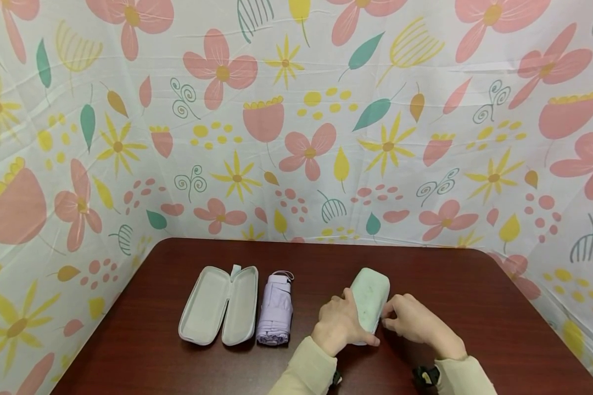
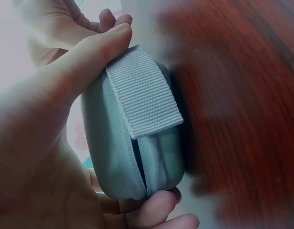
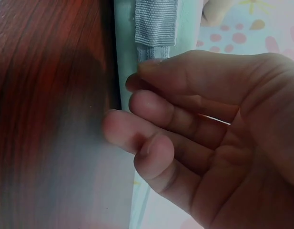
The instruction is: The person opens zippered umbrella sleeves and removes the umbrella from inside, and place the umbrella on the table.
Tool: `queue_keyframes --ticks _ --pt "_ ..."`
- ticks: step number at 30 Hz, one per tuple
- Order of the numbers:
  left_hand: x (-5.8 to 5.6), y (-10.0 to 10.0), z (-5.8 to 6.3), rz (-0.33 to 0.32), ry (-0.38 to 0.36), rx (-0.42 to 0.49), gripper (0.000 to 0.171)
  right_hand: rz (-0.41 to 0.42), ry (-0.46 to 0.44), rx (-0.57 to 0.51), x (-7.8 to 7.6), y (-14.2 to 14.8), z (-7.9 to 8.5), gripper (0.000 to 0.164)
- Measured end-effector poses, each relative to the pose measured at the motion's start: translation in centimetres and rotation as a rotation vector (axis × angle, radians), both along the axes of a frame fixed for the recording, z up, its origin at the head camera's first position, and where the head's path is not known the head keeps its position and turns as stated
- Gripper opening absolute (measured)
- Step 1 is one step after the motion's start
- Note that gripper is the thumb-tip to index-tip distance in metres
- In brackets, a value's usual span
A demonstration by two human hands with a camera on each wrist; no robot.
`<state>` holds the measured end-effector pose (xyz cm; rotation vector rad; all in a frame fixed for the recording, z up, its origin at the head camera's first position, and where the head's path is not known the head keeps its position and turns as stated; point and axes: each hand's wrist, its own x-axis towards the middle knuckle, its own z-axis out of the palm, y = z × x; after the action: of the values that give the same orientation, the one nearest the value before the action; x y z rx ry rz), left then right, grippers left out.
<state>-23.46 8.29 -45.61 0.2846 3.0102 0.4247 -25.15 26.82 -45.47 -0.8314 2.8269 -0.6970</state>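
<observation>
A mint-green zip case with rounded corners lies on the table right of centre. My left hand grips it from the left, fingers along one side and thumb at the near end. In the left wrist view that end shows a grey webbing tab over a zip with a dark, narrow gap between its tapes. On the case's right side my right hand pinches at the zip, thumb against forefinger, just by another webbing tab. The zip pull itself is hidden behind those fingertips.
Left on the table lies an opened pale grey case, both halves facing up. Beside it is a folded lilac umbrella with a wrist loop. A floral cloth hangs behind the table's back edge and along its sides.
</observation>
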Motion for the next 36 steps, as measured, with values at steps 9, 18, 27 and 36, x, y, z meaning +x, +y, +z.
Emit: queue_keyframes --ticks 9,18,27,36 --pt "-0.1 0.1 -0.2 0.009 -0.032 0.005 0.114 0.001 -0.035 -0.012 0.1 0.0 -0.3 0.026" --pt "0.0 0.0 -0.1 0.004 -0.015 -0.001 0.109 0.017 -0.025 -0.005 0.1 -0.3 -0.1 0.025" --pt "-0.1 0.2 -0.1 -0.017 -0.047 -0.030 0.112 0.002 -0.137 -0.100 0.2 0.6 0.2 0.025" --pt "-0.4 0.1 -0.1 -0.005 -0.055 -0.040 0.113 -0.085 0.014 -0.124 -0.6 0.8 1.0 0.015"
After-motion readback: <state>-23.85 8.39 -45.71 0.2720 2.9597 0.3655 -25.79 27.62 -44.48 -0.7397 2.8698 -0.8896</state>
